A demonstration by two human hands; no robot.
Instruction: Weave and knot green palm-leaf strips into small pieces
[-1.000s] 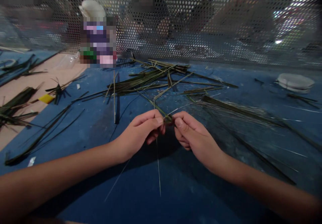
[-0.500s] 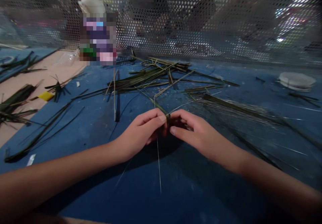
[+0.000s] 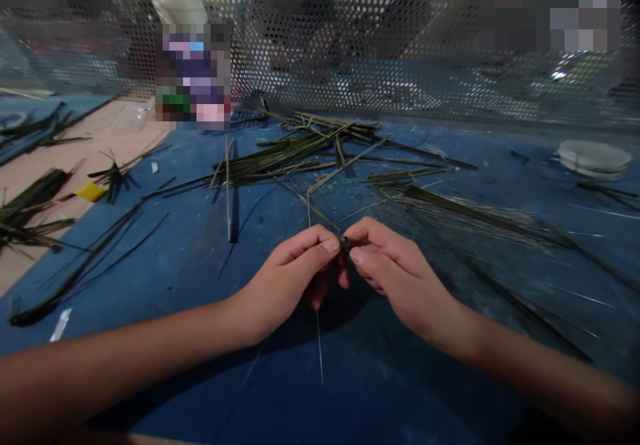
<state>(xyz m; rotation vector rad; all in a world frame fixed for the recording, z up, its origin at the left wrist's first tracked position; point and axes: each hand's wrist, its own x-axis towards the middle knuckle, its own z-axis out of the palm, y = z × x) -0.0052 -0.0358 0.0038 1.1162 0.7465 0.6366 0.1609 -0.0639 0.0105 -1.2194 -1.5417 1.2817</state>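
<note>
Over the middle of the blue table, my left hand (image 3: pixel 300 268) pinches a narrow green leaf strip (image 3: pixel 325 215) between thumb and forefinger. The strip's near end is curled into a small dark coil (image 3: pixel 345 241) between both hands' fingertips. My right hand (image 3: pixel 395 255) closes thumb and forefinger on the coil from the other side. A thin pale wire (image 3: pixel 320 345) shows below my left fingers, and a similar thin line rises above them. How the wire and strip join is hidden by the fingers.
Behind my hands lies a pile of green leaf strips (image 3: pixel 290 151). Thin wires (image 3: pixel 480 215) are spread at right, near a white round stack (image 3: pixel 595 158). A perforated metal screen (image 3: pixel 380 38) stands at the back. More leaf strips (image 3: pixel 35 198) and a yellow piece (image 3: pixel 91 192) lie left.
Both hands have shifted slightly right and toward me with the strip. My right thumb has come in from below and now presses at the coiled end.
</note>
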